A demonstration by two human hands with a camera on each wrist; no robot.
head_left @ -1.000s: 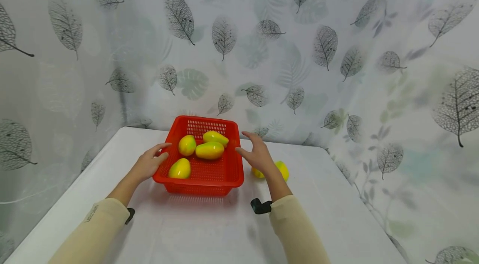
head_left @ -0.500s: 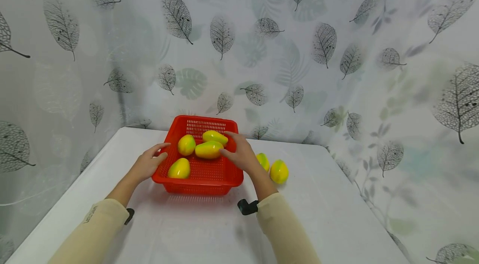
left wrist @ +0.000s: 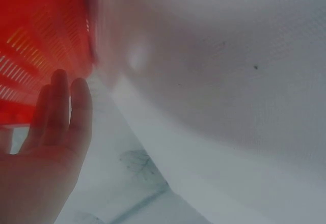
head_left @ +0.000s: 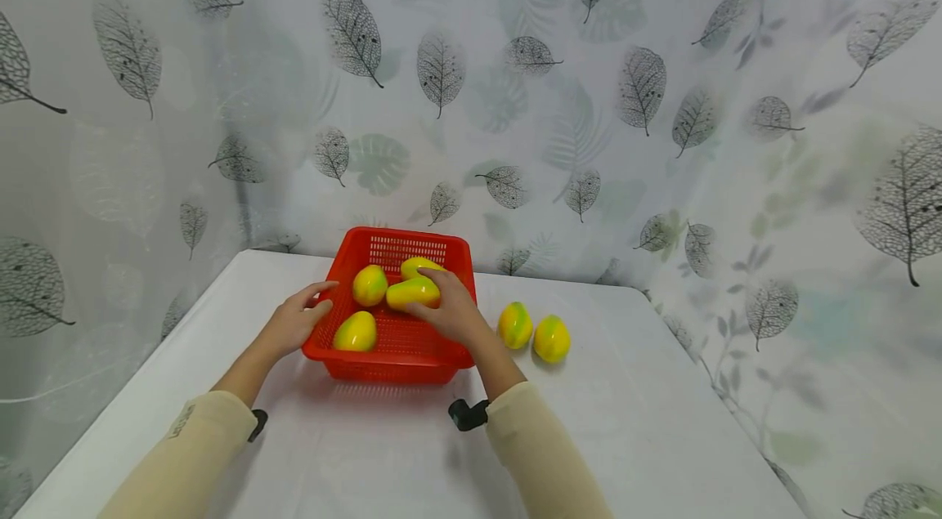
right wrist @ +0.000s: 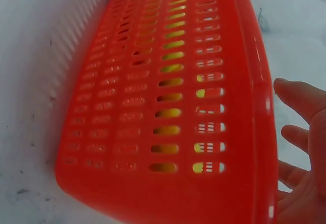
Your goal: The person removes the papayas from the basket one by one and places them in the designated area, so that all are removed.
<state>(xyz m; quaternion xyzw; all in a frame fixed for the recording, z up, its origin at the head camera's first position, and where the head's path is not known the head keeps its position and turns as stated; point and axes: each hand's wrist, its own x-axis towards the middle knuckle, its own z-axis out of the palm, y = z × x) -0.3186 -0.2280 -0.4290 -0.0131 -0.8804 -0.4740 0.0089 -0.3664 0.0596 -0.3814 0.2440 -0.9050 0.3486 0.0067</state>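
Right hand (head_left: 455, 311) has moved in by this mango (head_left: 408, 293), fingers spread; left hand (head_left: 289, 324) looks uncurled. Probably hard, slick: cup its middle.

The head camera looks forward and down across the counter (head_left: 640, 421), taking in the left hand (head_left: 289, 324), right hand (head_left: 453, 310) and, left of frame centre, the red basket (head_left: 397, 372). Both wrist views look from close by: the left shows the basket's outside at upper left, the right its slotted side mid-frame. All three share the basket.
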